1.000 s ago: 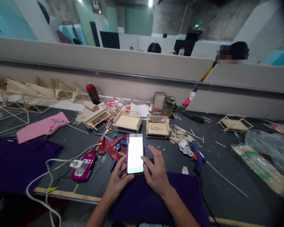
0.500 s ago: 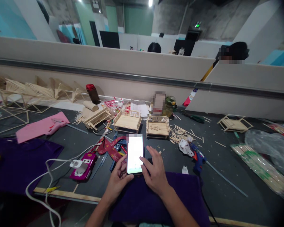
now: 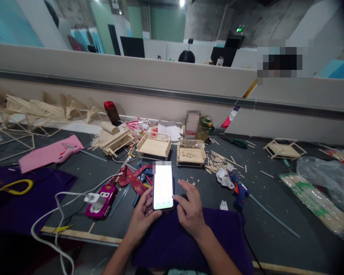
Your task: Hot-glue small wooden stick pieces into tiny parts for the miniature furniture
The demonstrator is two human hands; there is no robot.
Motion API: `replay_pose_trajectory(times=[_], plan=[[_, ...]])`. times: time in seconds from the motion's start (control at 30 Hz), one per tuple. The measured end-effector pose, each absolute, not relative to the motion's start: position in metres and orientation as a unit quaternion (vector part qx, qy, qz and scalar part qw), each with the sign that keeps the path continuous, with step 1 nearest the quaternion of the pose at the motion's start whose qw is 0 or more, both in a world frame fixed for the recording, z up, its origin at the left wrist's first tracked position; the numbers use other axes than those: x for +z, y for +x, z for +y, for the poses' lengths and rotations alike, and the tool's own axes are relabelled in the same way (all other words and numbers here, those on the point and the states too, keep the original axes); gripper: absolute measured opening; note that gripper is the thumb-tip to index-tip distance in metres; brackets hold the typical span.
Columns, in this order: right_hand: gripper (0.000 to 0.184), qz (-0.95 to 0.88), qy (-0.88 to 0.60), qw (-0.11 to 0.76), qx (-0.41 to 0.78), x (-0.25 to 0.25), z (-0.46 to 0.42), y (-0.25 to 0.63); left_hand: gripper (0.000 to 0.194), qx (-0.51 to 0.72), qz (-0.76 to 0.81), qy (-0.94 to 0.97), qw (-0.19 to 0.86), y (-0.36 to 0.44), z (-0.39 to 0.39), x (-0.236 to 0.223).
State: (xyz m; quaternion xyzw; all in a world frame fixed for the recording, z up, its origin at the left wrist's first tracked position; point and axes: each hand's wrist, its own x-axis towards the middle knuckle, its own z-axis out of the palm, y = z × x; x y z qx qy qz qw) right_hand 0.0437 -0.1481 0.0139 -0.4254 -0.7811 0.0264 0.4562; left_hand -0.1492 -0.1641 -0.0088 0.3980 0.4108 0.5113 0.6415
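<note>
A smartphone [image 3: 163, 186] with a bright white screen stands tilted over the near edge of the dark table [image 3: 269, 198]. My left hand [image 3: 142, 216] grips its lower left corner, thumb along the bottom edge. My right hand [image 3: 189, 211] hovers at the phone's right edge, fingers loosely curled and the thumb reaching onto the screen; it holds nothing. Both wrists lie over a purple cloth [image 3: 172, 244] at the table's front.
Behind the phone stand two small stick-built furniture models [image 3: 155, 146] [image 3: 191, 152]. A blue glue gun [image 3: 238, 189] lies to the right, a magenta toy car [image 3: 101, 198] with a white charger plug to the left. Bundled sticks [image 3: 312, 200], stick frames [image 3: 31, 114] and yellow-handled scissors [image 3: 15, 187] ring the space.
My right hand drew back slightly and its thumb moved onto the screen's right side. Yellow-handled scissors slid into view at the far left. The phone stayed in my left hand.
</note>
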Motion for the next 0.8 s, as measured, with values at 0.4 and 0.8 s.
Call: replay_pose_trajectory(times=[0.4,0.8], plan=[[0.039,-0.782,-0.413,0.465,0.022,0.0134,-0.1475,0.0433,0.079,0.512,0.416,0.395,0.639,-0.1483,-0.1634,-0.0069],[0.042,-0.788,-0.422,0.446,0.03,0.0088,-0.1466,0.0427,0.079,0.506,0.411,0.393,0.649,-0.1478,-0.1637,-0.0066]])
